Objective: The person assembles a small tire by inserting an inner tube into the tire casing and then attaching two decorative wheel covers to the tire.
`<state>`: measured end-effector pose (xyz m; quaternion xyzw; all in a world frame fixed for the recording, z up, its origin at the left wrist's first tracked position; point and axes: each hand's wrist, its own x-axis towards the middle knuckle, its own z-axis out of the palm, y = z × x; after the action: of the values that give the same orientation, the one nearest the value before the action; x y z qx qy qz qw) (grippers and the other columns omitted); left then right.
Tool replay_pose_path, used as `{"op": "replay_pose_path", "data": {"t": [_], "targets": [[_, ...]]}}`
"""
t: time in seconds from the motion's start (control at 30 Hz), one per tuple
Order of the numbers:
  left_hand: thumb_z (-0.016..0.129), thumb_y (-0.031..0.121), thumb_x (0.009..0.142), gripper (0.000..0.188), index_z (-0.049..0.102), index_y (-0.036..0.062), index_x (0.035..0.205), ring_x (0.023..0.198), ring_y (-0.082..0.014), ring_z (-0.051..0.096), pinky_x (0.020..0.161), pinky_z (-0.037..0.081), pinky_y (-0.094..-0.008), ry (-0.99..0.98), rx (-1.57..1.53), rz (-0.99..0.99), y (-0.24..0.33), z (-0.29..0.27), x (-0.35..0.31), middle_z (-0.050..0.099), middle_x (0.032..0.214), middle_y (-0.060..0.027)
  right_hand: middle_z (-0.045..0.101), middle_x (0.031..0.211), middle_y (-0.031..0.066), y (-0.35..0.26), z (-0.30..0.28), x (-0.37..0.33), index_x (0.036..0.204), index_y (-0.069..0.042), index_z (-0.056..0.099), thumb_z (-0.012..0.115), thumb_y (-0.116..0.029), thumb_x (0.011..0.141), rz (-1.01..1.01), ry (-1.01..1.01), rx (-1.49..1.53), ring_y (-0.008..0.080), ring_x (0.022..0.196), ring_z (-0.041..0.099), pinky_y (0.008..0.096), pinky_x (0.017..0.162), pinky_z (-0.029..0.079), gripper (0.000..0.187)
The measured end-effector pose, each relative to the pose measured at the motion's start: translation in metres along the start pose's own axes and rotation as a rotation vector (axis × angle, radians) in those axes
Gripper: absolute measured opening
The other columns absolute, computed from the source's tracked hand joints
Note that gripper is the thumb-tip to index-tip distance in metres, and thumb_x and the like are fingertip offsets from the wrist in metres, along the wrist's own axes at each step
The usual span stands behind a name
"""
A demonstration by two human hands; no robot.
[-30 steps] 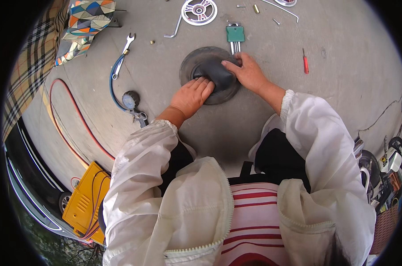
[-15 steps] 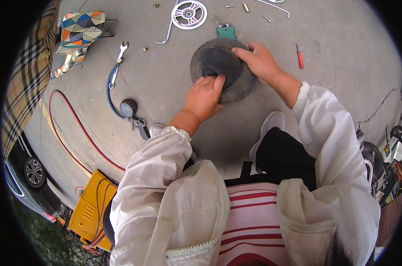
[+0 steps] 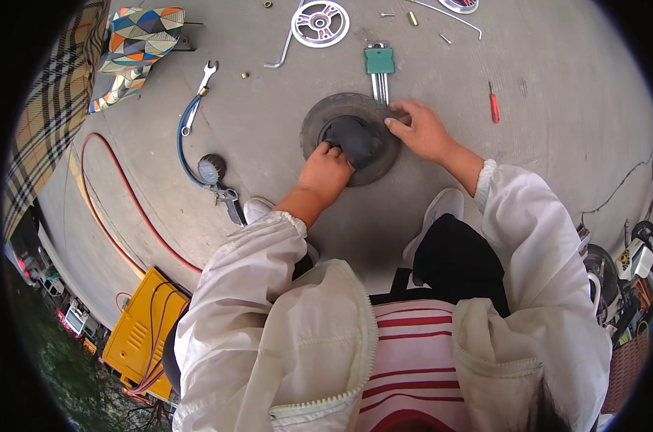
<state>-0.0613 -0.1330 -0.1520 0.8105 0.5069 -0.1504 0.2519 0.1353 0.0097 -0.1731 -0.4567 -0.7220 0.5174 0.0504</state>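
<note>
A small black tyre (image 3: 313, 115) is held low over the concrete between my shoes. Inside its central opening bulges a black rubber inner tube (image 3: 360, 141). My left hand (image 3: 325, 175) reaches in at the near left side, fingers curled on the tube; the fingertips are partly hidden. At the tyre's right edge, my right hand (image 3: 426, 134) pinches the wall with its thumb on top and fingers around the outside. Just beyond the tyre lies a green holder (image 3: 379, 60) of hex keys, whose shafts point toward me.
A silver spoked wheel hub (image 3: 320, 24) and a bent metal rod (image 3: 287, 45) lie ahead. On the left are a wrench (image 3: 199, 97), an inflator gauge (image 3: 212, 169) and a red hose (image 3: 128, 194). A red screwdriver (image 3: 494, 108) lies right; a yellow case (image 3: 142, 335) stands lower left.
The tyre has come lower and lies flatter, with the tube showing more in its opening. My right hand has moved down with it. The hex key shafts have come into sight.
</note>
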Motion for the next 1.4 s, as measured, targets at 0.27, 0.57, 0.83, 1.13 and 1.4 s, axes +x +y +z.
{"op": "replay_pose_path", "data": {"t": [0.27,0.57,0.83,1.13,1.4], "targets": [[0.055,0.016,0.087,0.030,0.066,0.0087,0.114,0.121,-0.0234,0.051,0.104,0.036,-0.0374,-0.030,0.112,-0.111,0.022,-0.002,-0.008,0.059,0.125,-0.0094,0.053,0.117,0.0149,-0.049,-0.017,-0.036,0.125,-0.005,0.052,0.070,-0.020,0.082,-0.369,-0.317,-0.210,0.0370,0.109,0.055,0.0428,0.090,0.048,0.049],[0.053,0.033,0.096,0.047,0.056,-0.0025,0.128,0.130,-0.0259,0.047,0.107,0.038,-0.0435,0.200,-1.634,-0.668,0.009,-0.006,-0.021,0.043,0.146,-0.0187,0.055,0.104,0.0146,-0.037,0.000,-0.025,0.110,-0.001,0.062,0.070,-0.015,0.080,-0.379,-0.238,-0.288,0.0349,0.101,0.056,0.0439,0.086,0.048,0.034],[0.066,0.030,0.091,0.038,0.059,-0.0012,0.112,0.100,-0.0222,0.063,0.092,0.047,-0.0415,0.466,-2.370,-1.220,0.033,-0.058,0.026,0.064,0.107,-0.0091,0.059,0.107,0.0165,-0.034,-0.017,0.000,0.111,-0.003,0.065,0.064,-0.010,0.082,-0.317,-0.289,-0.116,0.0356,0.105,0.056,0.0421,0.089,0.048,0.030],[0.062,0.007,0.084,0.030,0.057,-0.0050,0.111,0.084,-0.0224,0.064,0.075,0.053,-0.0351,0.706,-2.446,-1.111,0.053,-0.023,0.042,0.062,0.102,-0.0126,0.054,0.113,0.0173,-0.054,0.013,0.025,0.115,-0.004,0.048,0.070,-0.005,0.077,-0.396,-0.148,-0.612,0.0375,0.108,0.055,0.0434,0.089,0.050,0.044],[0.065,0.027,0.092,0.035,0.058,0.0041,0.118,0.101,-0.0212,0.063,0.088,0.053,-0.0415,0.660,-2.686,-1.109,0.051,-0.029,0.044,0.064,0.113,-0.0094,0.057,0.100,0.0189,-0.047,0.030,0.020,0.101,-0.002,0.046,0.054,-0.002,0.085,-0.279,-0.041,-0.755,0.0361,0.097,0.061,0.0439,0.077,0.055,0.019]]}}
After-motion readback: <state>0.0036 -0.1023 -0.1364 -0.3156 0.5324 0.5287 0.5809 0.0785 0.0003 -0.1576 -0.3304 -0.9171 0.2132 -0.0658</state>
